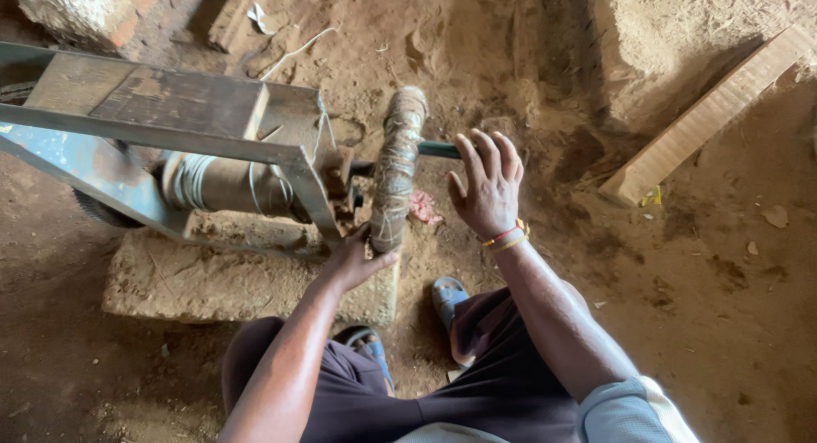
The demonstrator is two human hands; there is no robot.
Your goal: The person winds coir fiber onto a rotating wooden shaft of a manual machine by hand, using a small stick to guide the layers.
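On the dirt floor [698, 307] in front of your knees: one metal frame [170, 128], blue-grey, resting on a stone block [213, 281], with a spool wound in pale cord [213, 183] under its top bar.

Item, fibre-wrapped roll [396, 166]: a thick cylinder bound in coarse brownish strands, standing nearly upright just beside the frame's near leg, on a dark rod [438, 149] that runs out to its right.

Item, your left hand [353, 260]: at the roll's lower end, thumb and fingers closed around the bottom rim (grip seen from behind, so how tight it is cannot be told).

Item, your right hand [487, 183]: fingers spread and slightly curled, palm turned toward the roll and over the rod, apart from the roll itself; whether it touches the rod is unclear. Orange and yellow bangles [508, 236] at the wrist.

Handling note: judging by the wrap, you would do well to steady the lower end, feed evenly so the strands lie side by side, and keep the bangles away from the rod.

Also present: a wooden plank [706, 115] lying at the upper right, well apart; blue sandals [447, 294] below the roll.
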